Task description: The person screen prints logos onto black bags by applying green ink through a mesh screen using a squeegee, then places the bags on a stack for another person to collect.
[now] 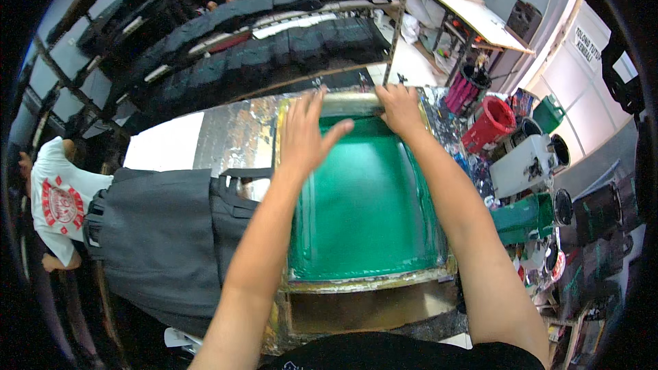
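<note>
A screen printing frame (367, 282) lies in front of me, its mesh (363, 199) coated in glossy green. Along its far end, a pale squeegee (353, 103) spans between my hands. My right hand (399, 106) has its fingers curled over the squeegee's right end. At the left end is my left hand (306, 130), fingers stretched out and thumb spread apart, slightly blurred, over the frame's far left corner. Left of the frame, folded black fabric bags (157, 233) with straps lie in a stack.
A person in a white shirt (58, 199) is at the far left. Racks of black fabric pieces (274, 48) stand behind the table. On the right are a red bucket (490, 123), a magenta bin (462, 92), a green container (524, 219) and a white jerrycan (521, 164).
</note>
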`<state>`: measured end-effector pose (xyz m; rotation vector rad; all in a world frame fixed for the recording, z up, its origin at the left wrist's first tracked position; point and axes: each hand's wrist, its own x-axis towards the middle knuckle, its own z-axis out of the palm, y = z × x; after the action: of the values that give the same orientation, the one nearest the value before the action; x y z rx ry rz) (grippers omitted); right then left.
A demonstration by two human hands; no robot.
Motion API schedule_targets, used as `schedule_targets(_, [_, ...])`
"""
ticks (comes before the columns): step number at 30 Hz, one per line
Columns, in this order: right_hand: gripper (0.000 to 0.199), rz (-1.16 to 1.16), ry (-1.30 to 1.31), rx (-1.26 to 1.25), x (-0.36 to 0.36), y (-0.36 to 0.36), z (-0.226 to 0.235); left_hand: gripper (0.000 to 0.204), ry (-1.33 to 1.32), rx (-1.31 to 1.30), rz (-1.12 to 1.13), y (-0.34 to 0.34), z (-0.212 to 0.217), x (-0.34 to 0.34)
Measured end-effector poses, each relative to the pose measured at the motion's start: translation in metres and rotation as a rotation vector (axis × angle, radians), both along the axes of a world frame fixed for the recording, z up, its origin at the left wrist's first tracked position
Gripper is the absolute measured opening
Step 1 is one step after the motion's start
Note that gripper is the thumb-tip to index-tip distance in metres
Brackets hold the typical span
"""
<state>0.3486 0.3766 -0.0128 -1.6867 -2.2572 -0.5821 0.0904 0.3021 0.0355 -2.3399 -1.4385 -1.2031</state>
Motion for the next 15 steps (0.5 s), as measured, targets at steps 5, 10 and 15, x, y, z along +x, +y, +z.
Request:
schedule_targets(5, [0.061,0.016,0.011,-0.042,-0.005,-0.004,0.009,0.062,0.315,-0.239,0.067,0.074,-0.021,0.021])
schedule_targets(10, [0.059,0.057,0.0,-0.063,-0.01,-0.043,0.01,0.053,0.309,-0.03,0.081,0.044,-0.046,0.011])
schedule_targets(15, [0.058,0.093,-0.007,-0.123,-0.016,-0.101,0.014,0.053,0.377,0.026,0.129,-0.012,-0.057,0.003])
